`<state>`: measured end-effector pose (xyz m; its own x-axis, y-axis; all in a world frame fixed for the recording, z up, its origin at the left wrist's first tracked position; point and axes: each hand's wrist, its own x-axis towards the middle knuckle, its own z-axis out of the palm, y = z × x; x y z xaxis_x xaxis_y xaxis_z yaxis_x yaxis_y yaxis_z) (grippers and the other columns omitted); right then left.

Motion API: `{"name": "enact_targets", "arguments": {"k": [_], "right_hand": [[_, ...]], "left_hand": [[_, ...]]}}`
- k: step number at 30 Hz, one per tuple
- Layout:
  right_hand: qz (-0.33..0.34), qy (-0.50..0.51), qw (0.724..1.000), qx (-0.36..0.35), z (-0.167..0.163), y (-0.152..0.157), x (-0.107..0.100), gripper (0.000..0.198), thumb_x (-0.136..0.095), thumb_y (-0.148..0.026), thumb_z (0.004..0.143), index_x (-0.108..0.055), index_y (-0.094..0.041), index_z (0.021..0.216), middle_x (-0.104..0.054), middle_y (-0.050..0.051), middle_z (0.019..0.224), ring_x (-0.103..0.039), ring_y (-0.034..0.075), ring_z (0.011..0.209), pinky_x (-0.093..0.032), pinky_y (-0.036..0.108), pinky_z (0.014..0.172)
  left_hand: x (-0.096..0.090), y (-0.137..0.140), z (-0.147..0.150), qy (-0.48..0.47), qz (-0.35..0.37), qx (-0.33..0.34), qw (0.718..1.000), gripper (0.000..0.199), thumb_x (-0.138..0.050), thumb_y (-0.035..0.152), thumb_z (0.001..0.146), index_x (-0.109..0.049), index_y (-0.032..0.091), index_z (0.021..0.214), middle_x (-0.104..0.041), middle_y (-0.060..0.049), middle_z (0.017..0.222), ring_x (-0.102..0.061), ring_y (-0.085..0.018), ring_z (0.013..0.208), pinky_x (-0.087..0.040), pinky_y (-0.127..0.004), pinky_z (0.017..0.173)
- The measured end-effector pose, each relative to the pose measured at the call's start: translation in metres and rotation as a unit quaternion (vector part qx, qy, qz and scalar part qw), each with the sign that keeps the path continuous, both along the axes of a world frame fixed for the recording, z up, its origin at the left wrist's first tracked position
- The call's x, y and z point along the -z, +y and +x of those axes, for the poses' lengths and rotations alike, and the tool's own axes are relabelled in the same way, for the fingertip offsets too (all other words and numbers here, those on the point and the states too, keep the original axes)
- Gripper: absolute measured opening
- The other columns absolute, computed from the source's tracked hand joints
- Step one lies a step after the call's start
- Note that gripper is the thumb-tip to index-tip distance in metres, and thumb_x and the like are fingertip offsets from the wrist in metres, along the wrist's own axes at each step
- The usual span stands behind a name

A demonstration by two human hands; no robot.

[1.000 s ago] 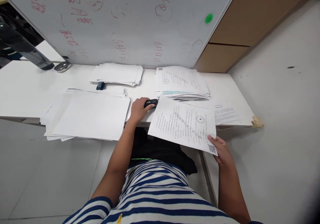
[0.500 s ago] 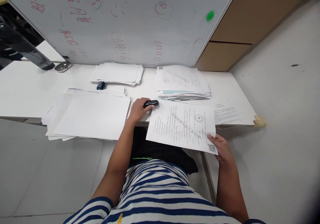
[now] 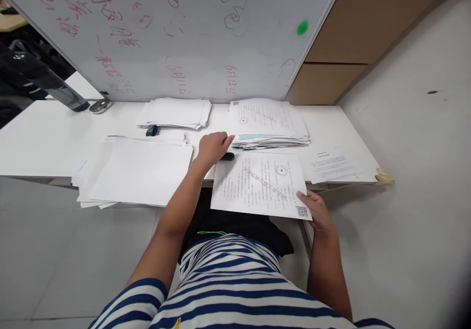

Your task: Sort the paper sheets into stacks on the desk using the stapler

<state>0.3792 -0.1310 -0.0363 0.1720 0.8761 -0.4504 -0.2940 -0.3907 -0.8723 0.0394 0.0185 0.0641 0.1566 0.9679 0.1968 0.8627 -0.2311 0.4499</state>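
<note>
A printed sheet [image 3: 257, 187] with a round seal, a diagonal watermark and a QR code overhangs the desk's front edge. My right hand [image 3: 317, 211] pinches its lower right corner, thumb on top. At the upper left corner of the sheet sits a black stapler [image 3: 228, 156]. My left hand [image 3: 214, 147] is closed over the stapler from above, hiding most of it; the undersides of the fingers do not show. Just behind the sheet lies a thick stack of printed papers [image 3: 267, 118].
Blank-topped papers [image 3: 140, 172] overhang the desk edge on the left. Behind them are another paper stack [image 3: 180, 112] and a small dark blue object [image 3: 152, 131]. A computer mouse [image 3: 100, 106] and a bottle [image 3: 69, 96] lie far left. A whiteboard [image 3: 147, 44] rises behind; a wall [image 3: 415, 138] stands right.
My left hand has shifted from gripping the stapler's side to a raised, closed pose over it. The sheet and my right hand have moved slightly left in view.
</note>
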Motion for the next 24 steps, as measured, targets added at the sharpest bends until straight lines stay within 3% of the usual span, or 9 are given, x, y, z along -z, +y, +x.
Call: {"name": "enact_targets", "arguments": {"k": [4, 10, 15, 19, 24], "right_hand": [[0.004, -0.003, 1.000, -0.022, 0.001, -0.003, 0.000, 0.036, -0.086, -0.039, 0.065, -0.076, -0.018, 0.093, -0.078, 0.006, 0.082, -0.074, 0.021, 0.067, -0.059, 0.028, 0.061], [-0.003, -0.011, 0.999, -0.034, -0.001, -0.007, 0.000, 0.038, -0.085, -0.040, 0.067, -0.076, -0.020, 0.098, -0.079, 0.006, 0.086, -0.074, 0.022, 0.071, -0.060, 0.032, 0.067], [-0.003, -0.015, 1.000, -0.016, -0.004, -0.006, 0.002, 0.040, -0.086, -0.041, 0.064, -0.076, -0.019, 0.097, -0.078, 0.006, 0.084, -0.074, 0.023, 0.071, -0.060, 0.034, 0.066], [0.000, -0.006, 1.000, -0.004, -0.007, -0.006, 0.000, 0.044, -0.086, -0.042, 0.063, -0.075, -0.018, 0.099, -0.078, 0.008, 0.085, -0.075, 0.025, 0.072, -0.060, 0.035, 0.065], [0.003, -0.012, 1.000, -0.003, -0.012, -0.005, -0.008, 0.047, -0.088, -0.041, 0.060, -0.074, -0.017, 0.098, -0.078, 0.008, 0.085, -0.074, 0.024, 0.070, -0.060, 0.033, 0.064]], "left_hand": [[0.012, 0.015, 0.025, 0.056, -0.063, -0.013, 0.996, 0.054, -0.028, 0.051, 0.097, -0.057, 0.021, 0.064, -0.061, -0.007, 0.061, -0.056, -0.021, 0.061, -0.034, -0.031, 0.060], [0.031, 0.023, 0.040, 0.126, -0.145, -0.087, 0.977, 0.038, -0.036, 0.034, 0.094, -0.063, 0.018, 0.072, -0.067, -0.010, 0.074, -0.062, -0.023, 0.069, -0.038, -0.032, 0.063], [0.031, 0.028, 0.046, 0.172, -0.193, -0.045, 0.965, 0.029, -0.043, 0.028, 0.090, -0.063, 0.015, 0.073, -0.068, -0.013, 0.077, -0.063, -0.023, 0.070, -0.039, -0.031, 0.064], [0.034, 0.028, 0.045, 0.161, -0.173, -0.019, 0.971, 0.031, -0.042, 0.029, 0.089, -0.058, 0.017, 0.066, -0.065, -0.011, 0.071, -0.060, -0.023, 0.065, -0.036, -0.032, 0.060], [0.040, 0.025, 0.033, 0.047, -0.083, -0.021, 0.995, 0.042, -0.041, 0.036, 0.093, -0.044, 0.020, 0.054, -0.052, -0.004, 0.053, -0.047, -0.017, 0.050, -0.030, -0.030, 0.055]]}}
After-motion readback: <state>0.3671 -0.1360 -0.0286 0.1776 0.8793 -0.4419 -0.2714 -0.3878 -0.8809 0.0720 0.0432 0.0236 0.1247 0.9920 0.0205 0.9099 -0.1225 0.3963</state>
